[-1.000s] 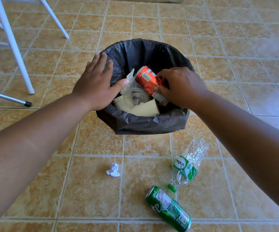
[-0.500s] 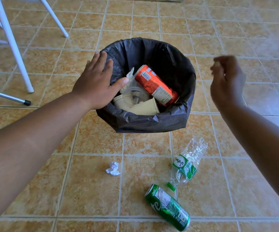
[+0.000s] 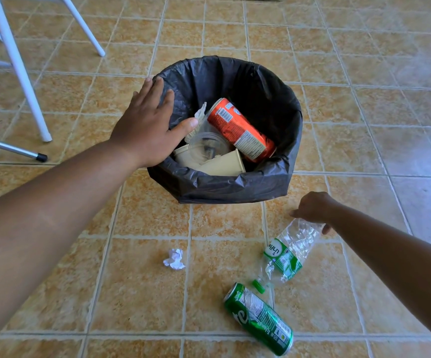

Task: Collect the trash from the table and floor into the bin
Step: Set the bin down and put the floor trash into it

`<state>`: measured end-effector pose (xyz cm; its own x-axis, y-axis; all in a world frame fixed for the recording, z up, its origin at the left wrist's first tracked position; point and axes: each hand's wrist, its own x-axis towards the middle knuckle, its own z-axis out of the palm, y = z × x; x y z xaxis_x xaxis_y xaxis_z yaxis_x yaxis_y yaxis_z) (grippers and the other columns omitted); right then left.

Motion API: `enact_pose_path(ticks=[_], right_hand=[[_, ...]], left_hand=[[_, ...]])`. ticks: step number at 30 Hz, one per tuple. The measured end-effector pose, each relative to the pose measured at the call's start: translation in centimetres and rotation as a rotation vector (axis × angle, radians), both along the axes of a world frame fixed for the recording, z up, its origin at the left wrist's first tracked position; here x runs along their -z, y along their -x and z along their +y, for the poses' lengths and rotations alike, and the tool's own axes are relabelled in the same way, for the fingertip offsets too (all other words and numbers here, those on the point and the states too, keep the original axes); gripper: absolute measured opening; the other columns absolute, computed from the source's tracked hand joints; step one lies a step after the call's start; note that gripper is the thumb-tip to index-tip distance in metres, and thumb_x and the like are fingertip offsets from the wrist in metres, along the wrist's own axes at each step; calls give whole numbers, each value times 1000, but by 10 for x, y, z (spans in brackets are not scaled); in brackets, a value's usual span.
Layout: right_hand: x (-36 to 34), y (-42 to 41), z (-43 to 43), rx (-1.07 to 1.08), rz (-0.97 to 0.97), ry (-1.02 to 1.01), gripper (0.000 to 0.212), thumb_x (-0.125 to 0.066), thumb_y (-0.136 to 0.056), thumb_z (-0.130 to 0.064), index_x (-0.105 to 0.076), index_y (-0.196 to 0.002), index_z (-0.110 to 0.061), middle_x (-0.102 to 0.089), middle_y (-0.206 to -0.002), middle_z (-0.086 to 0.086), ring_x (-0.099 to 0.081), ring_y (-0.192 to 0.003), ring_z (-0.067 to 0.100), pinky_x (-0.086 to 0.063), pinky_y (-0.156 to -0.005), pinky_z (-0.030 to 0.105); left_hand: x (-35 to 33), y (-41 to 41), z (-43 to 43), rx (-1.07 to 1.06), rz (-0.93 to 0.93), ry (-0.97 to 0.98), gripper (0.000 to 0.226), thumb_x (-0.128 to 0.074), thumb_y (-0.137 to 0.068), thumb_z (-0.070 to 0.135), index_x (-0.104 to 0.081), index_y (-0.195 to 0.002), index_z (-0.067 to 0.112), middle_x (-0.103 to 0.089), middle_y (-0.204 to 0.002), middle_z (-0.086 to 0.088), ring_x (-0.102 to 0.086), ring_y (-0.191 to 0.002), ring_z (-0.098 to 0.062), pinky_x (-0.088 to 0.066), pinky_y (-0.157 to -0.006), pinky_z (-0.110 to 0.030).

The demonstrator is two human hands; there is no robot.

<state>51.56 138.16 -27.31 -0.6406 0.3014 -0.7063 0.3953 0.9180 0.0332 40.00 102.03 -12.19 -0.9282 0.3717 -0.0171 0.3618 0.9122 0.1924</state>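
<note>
A bin (image 3: 235,187) lined with a black bag stands on the tiled floor. Inside lie an orange can (image 3: 240,130), paper cups (image 3: 222,164), a clear plastic cup (image 3: 206,146) and a bit of tissue. My left hand (image 3: 147,125) rests flat on the bin's left rim, fingers apart. My right hand (image 3: 312,208) hangs low in front of the bin, its fingers curled around the base end of a crushed clear plastic bottle (image 3: 286,251) with a green label. A green can (image 3: 258,319) lies below the bottle. A crumpled white paper ball (image 3: 174,259) lies to the left.
White metal legs (image 3: 18,71) of a table or chair stand at the upper left, with a grey leg ending in a black foot (image 3: 41,157). Tan floor tiles surround the bin on all sides.
My right hand let go of the orange can, which now lies in the bin, then swung right and down to the plastic bottle on the floor. My left hand stayed on the rim.
</note>
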Motion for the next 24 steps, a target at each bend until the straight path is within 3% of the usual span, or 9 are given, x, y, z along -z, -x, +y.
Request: enact_pose_path(ticks=[2, 4, 7, 10, 15, 20, 22, 24], right_hand=[[1, 2, 2, 61, 32, 16, 66, -59, -89, -61, -65, -115, -1, -60, -107, 18, -69, -53, 25, -52, -40, 25], [1, 3, 4, 64, 56, -11, 76, -51, -87, -70, -64, -116, -1, -63, -116, 19, -67, -48, 21, -46, -38, 22], [3, 0, 4, 74, 45, 7, 86, -50, -81, -78, -62, -117, -1, -59, -124, 21, -64, -59, 27, -50, -39, 28], [4, -2, 6, 122, 28, 52, 77, -63, -80, -69, -61, -117, -1, -56, -119, 20, -68, -60, 31, -51, -38, 27], [-6, 6, 9, 33, 33, 38, 62, -58, -87, -65, -66, -108, -7, -58, -91, 3, -69, -47, 20, -47, -46, 24], [-50, 31, 20, -50, 152, 7, 46, -51, -96, -53, -65, -124, -19, -69, -118, 5, -68, -51, 10, -54, -58, 23], [-75, 45, 29, 144, 328, 175, 40, -64, -91, -48, -70, -112, -15, -73, -104, 7, -73, -66, 23, -60, -66, 34], [-110, 56, 37, 298, 497, 350, 28, -71, -87, -41, -72, -99, -16, -74, -92, 8, -71, -74, 29, -59, -65, 37]], left_hand=[[-1, 0, 0, -1, -1, -3, 96, -14, -82, 78, -8, -156, 16, 10, -164, -4, 16, -148, -17, 3, -119, -40], [-1, 0, 0, -2, -1, -6, 95, -15, -83, 77, -9, -156, 16, 10, -164, -4, 16, -148, -17, 2, -119, -40], [-1, 0, 1, -8, 0, -6, 93, -17, -85, 76, -9, -156, 17, 10, -164, -3, 16, -148, -16, 2, -119, -40], [-1, 0, 1, -9, 2, -4, 92, -17, -85, 76, -9, -156, 17, 10, -164, -3, 16, -148, -16, 2, -119, -39], [-1, -1, 1, -9, -4, -1, 92, -17, -85, 76, -9, -156, 17, 11, -164, -4, 16, -148, -16, 2, -119, -40], [-2, -1, 1, -4, -1, 7, 89, -18, -88, 74, -8, -156, 16, 11, -163, -4, 17, -148, -16, 2, -119, -40], [-1, -1, 1, -2, 0, 9, 89, -18, -88, 73, -8, -155, 16, 11, -163, -4, 17, -148, -17, 2, -119, -40], [-1, 0, 1, -4, -1, 6, 89, -17, -88, 73, -9, -156, 16, 11, -164, -4, 16, -148, -17, 2, -119, -40]])
